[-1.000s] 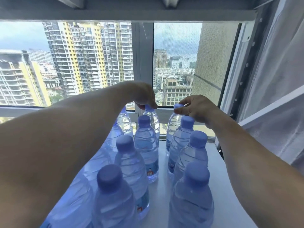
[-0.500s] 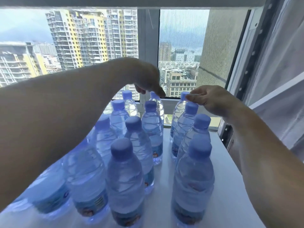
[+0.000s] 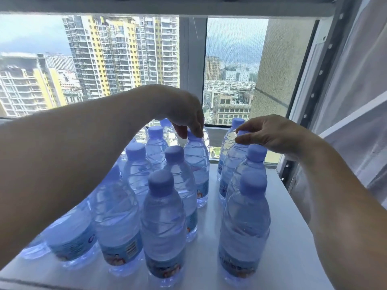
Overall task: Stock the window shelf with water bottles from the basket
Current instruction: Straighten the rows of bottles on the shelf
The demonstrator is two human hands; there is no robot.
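Beyond the window (image 3: 125,59) stand tall yellow-and-grey towers under a dull sky, and a white curtain (image 3: 360,101) hangs at the right. Before the glass lies the white shelf (image 3: 289,237), and on it my bottles (image 3: 163,222) stand upright in rows running back toward the pane — clear plastic, blue caps, pale labels low on each. Three rows crowd together on the left side; a fourth row stands a little apart on the right, with a bare strip of shelf between.

My left hand (image 3: 186,116) reaches over the left rows, fingers pointing down, the tips pinched on the cap of a bottle far back in the third row (image 3: 196,162). My right hand (image 3: 270,132) comes in from the right, thumb and fingers closed on the cap of the second bottle from the window (image 3: 232,160) in the right row — its cap mostly hidden under my fingers. Both bottles rest on the shelf. My forearms cover part of the leftmost row.
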